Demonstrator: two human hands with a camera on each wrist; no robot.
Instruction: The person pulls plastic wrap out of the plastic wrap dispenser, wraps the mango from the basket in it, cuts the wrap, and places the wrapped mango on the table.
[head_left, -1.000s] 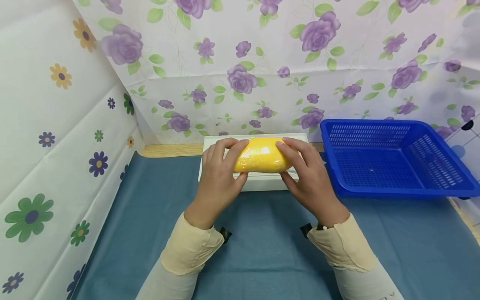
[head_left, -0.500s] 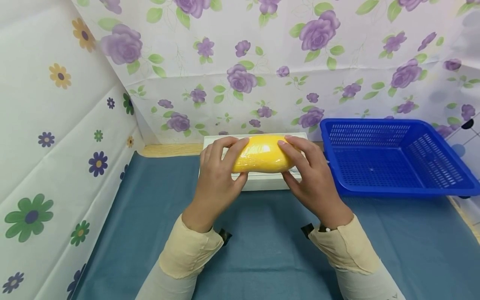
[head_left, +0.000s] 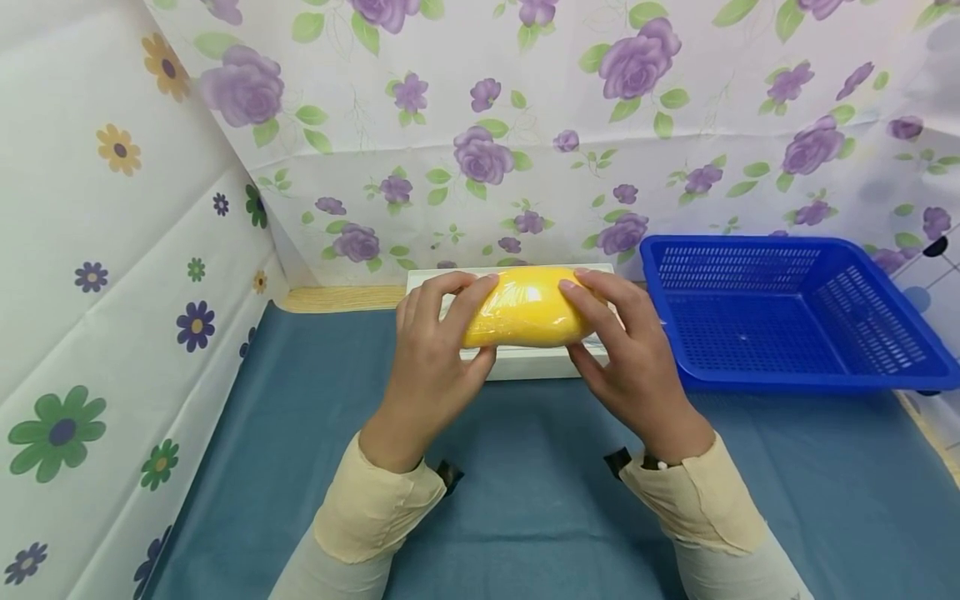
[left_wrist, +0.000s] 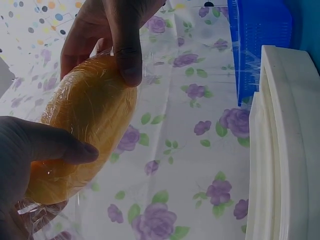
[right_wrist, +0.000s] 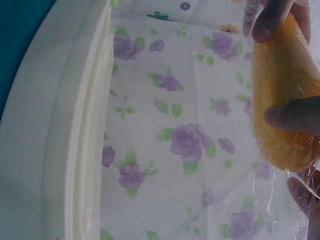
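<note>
A yellow, elongated, rounded thing [head_left: 528, 308], narrower at its left end, is wrapped in shiny clear plastic film. My left hand [head_left: 431, 358] grips the left end, fingers over the top and thumb underneath. At the right end, my right hand [head_left: 637, 358] holds it the same way. Both wrist views show the thumbs pressed on the wrapped side, and loose clear film [right_wrist: 277, 212] hangs by the right hand in the right wrist view. Behind and below the hands lies a long white box [head_left: 528, 367], partly hidden by them; its long ridged edge [left_wrist: 272, 150] shows in the left wrist view.
A blue perforated plastic basket [head_left: 757, 342] stands at the right, close to the right hand. Blue-grey cloth [head_left: 517, 508] covers the table. Flower-patterned sheets [head_left: 420, 100] hang at the back and left, with a strip of wooden edge [head_left: 345, 298] at the back.
My right hand has shifted slightly right and the left slightly left, both keeping hold of the wrapped yellow thing, which has risen a little and looks slightly larger. Box and basket stay put.
</note>
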